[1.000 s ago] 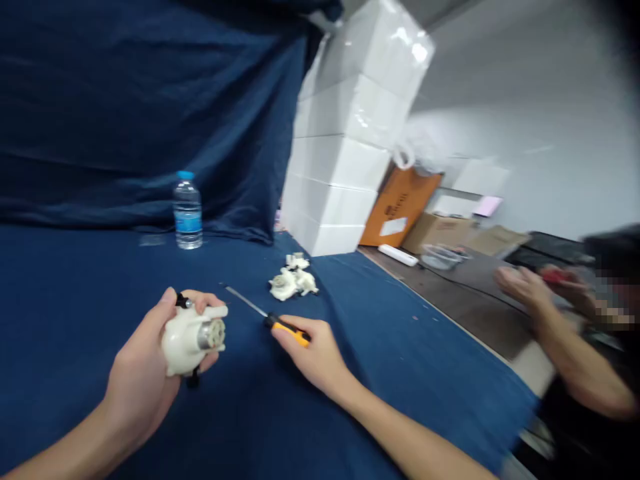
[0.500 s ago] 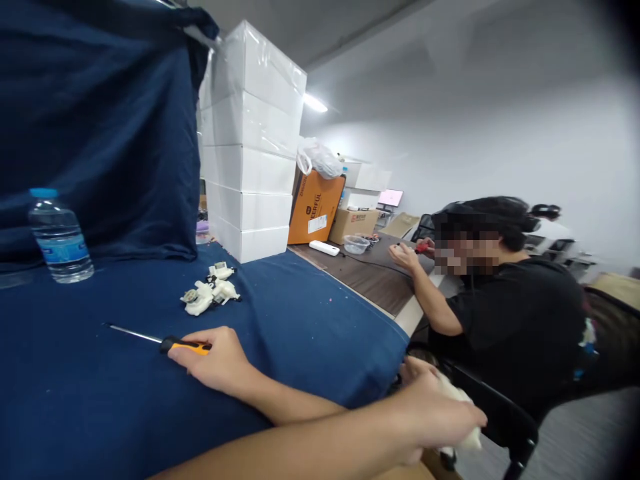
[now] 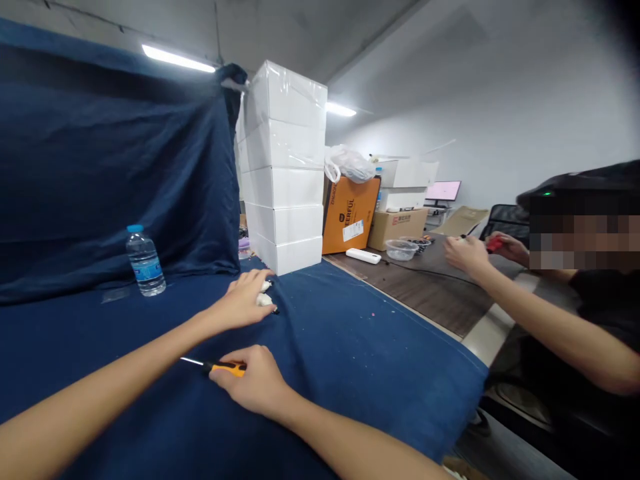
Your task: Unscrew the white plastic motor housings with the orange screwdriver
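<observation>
Left hand (image 3: 243,303) lies cupped over the white parts (image 3: 264,299) at twelve o'clock; small, light, probably brittle plastic, best pinched by the body. Right hand (image 3: 255,383) grips the screwdriver (image 3: 220,366).

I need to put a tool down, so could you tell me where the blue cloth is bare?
Bare cloth lies between the water bottle and left hand, and right of the screwdriver toward the table edge. It is crowded around the white parts.

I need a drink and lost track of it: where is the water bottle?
In the head view the water bottle stands upright at the left on the blue cloth, against the blue backdrop, beyond and left of the left hand.
</observation>
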Tool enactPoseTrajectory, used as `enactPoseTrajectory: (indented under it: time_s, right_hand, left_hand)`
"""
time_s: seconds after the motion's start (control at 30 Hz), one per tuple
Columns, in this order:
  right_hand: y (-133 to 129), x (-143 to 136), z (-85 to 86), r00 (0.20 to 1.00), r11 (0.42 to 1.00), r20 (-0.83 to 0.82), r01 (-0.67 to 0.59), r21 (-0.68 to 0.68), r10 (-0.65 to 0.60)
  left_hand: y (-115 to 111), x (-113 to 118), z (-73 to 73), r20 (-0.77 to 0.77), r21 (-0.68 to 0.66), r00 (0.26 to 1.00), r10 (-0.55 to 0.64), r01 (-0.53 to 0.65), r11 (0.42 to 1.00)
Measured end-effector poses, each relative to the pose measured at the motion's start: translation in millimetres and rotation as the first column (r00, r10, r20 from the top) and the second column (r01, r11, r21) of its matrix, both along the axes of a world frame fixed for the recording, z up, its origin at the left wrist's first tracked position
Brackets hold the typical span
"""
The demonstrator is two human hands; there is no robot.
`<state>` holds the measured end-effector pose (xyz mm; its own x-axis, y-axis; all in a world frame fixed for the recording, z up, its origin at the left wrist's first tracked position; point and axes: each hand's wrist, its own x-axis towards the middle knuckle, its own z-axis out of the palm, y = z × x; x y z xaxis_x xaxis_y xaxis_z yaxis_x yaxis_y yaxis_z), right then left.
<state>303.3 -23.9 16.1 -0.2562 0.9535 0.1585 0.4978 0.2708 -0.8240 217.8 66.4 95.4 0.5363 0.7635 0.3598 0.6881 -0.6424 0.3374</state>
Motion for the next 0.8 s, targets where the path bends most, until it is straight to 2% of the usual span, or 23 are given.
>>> enactPoseTrajectory:
  time_s: [0.07, 0.13, 0.23, 0.3, 0.43, 0.53, 0.7, 0.8]
  right_hand:
    - [-4, 0, 4.4, 0.999, 0.999, 0.053, -0.005, 0.034, 0.003]
    - [-7, 0, 7.9, 0.996, 0.998, 0.085, -0.011, 0.055, 0.006]
    - [-9, -1, 10.8, 0.995, 0.998, 0.099, -0.018, 0.063, 0.012]
    - [-9, -1, 11.4, 0.995, 0.997, 0.097, -0.02, 0.069, 0.013]
    - [-8, -1, 10.6, 0.997, 0.997, 0.082, -0.011, 0.08, 0.005]
    - [-9, -2, 9.9, 0.997, 0.995, 0.075, -0.021, 0.093, 0.014]
    - [-14, -2, 11.8, 0.993, 0.988, 0.086, -0.092, 0.121, 0.082]
    - [-15, -2, 12.4, 0.99, 0.986, 0.086, -0.117, 0.115, 0.108]
  left_hand:
    - [27, -34, -16.2, -0.059, -0.108, 0.995, 0.078, -0.084, 0.991]
    - [43, -54, -32.7, -0.042, -0.187, 0.999, 0.03, -0.038, 0.982]
    - [51, -62, -49.4, -0.006, -0.215, 1.0, -0.013, 0.012, 0.977]
    - [52, -61, -54.2, -0.009, -0.192, 1.0, 0.013, -0.014, 0.981]
    - [48, -65, -57.9, -0.012, -0.139, 0.994, 0.112, -0.112, 0.984]
    - [38, -77, -59.8, -0.015, -0.166, 0.995, 0.102, -0.103, 0.981]
    - [13, -96, -49.8, 0.057, -0.345, 0.998, 0.02, 0.001, 0.939]
    - [6, -105, -40.9, 0.148, -0.519, 0.988, 0.03, 0.052, 0.854]
